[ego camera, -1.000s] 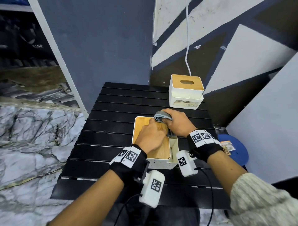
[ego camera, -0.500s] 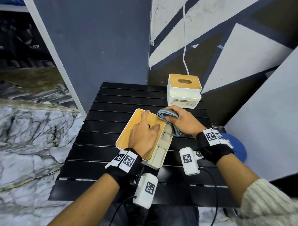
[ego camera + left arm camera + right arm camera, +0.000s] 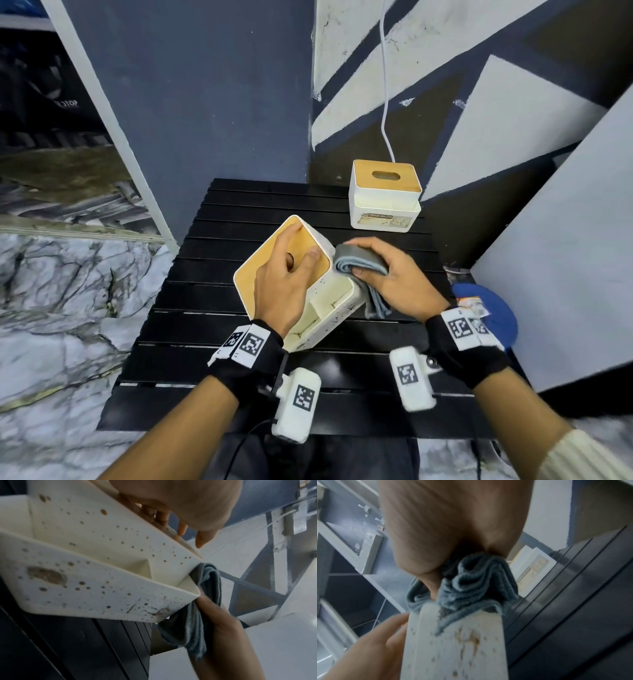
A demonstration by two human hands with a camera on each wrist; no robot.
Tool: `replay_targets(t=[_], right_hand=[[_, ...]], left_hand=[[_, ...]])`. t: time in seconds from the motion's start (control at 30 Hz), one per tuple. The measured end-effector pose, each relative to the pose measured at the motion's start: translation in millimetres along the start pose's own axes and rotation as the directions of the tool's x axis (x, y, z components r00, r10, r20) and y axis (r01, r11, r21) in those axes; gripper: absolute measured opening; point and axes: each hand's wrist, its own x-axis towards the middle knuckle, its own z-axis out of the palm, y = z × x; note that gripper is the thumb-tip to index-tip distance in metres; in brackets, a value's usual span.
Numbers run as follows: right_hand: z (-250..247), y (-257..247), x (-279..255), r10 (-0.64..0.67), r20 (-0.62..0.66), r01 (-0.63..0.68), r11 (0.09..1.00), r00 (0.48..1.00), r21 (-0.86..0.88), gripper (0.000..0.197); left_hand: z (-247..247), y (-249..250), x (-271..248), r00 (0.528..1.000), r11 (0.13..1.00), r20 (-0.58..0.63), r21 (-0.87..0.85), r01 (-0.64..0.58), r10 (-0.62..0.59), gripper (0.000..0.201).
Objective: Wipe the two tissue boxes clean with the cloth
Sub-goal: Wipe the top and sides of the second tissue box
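The near tissue box (image 3: pixel 327 291), white with brown spots and a wooden lid, stands tilted on the black slatted table (image 3: pixel 205 325). My left hand (image 3: pixel 284 277) holds it by the lid, fingers spread around the slot. My right hand (image 3: pixel 394 277) grips a folded grey cloth (image 3: pixel 359 262) and presses it against the box's far right corner. The left wrist view shows the stained side (image 3: pixel 85 574) and the cloth (image 3: pixel 205 588) at its corner. In the right wrist view the cloth (image 3: pixel 479 581) bunches on the box edge (image 3: pixel 453 649). The second tissue box (image 3: pixel 383 198) stands upright at the table's far right.
A white cable (image 3: pixel 385 102) hangs down the painted wall behind the second box. A blue round object (image 3: pixel 486 315) lies off the table's right edge, beside a grey board (image 3: pixel 565 240). Marble floor (image 3: pixel 68 308) lies to the left.
The near box has gone from lying flat to tilted up and turned under my left hand. The cloth has moved off the lid onto the box's right side.
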Motion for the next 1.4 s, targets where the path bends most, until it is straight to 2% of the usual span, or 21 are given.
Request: replay_targets(t=[0.13,0.27,0.57,0.73,0.83,1.03,1.13,1.23,1.4], right_hand=[[28.6,1.3,-26.8,-0.077,-0.082,0.079,0.997,0.994,0.024,0.041],[47.3,0.5,-40.3,-0.14,-0.14,0.129,0.988,0.98,-0.088,0.043],[66.1,-10.1,-39.5,-0.236,-0.137,0.205,0.956,0.962,-0.212,0.057],[69.4,-4.3,-37.1,-0.213,-0.17,0.177,0.963,0.962,-0.202,0.049],[73.5,-7.1,-43.9,-0.182,-0.173,0.149,0.971,0.968,-0.189,0.051],[81.6,-18.1,-50.9,-0.235,-0.127,0.208,0.958,0.964,-0.196,0.052],[78.8,-14.2,-38.8,-0.199,-0.146,0.168,0.966,0.969,-0.198,0.049],[73.6,-5.3,-32.6,-0.141,-0.181,0.104,0.975,0.973,-0.198,0.049],[79.7,-7.8,-49.9,-0.11,-0.192,0.077,0.982,0.975,-0.17,0.048]], left_hand=[[-6.7,-5.2,0.1,0.998,0.989,-0.061,-0.145,0.026,-0.035,0.038],[-11.5,-8.2,0.8,0.997,0.978,-0.057,-0.207,0.03,-0.043,0.042],[-33.7,-14.1,7.8,0.998,0.966,-0.027,-0.256,0.046,-0.055,0.039],[-39.4,-18.0,13.1,0.997,0.953,-0.034,-0.301,0.049,-0.062,0.035],[-37.1,-17.1,12.6,0.997,0.946,-0.044,-0.32,0.047,-0.064,0.035],[-34.9,-13.0,12.7,0.999,0.936,-0.009,-0.35,0.04,-0.046,0.04],[-36.5,-13.2,14.0,0.999,0.928,0.004,-0.37,0.041,-0.043,0.046],[-37.0,-12.7,14.1,0.999,0.931,0.002,-0.362,0.042,-0.045,0.042],[-38.5,-12.1,13.1,0.999,0.938,0.0,-0.343,0.044,-0.047,0.038]])
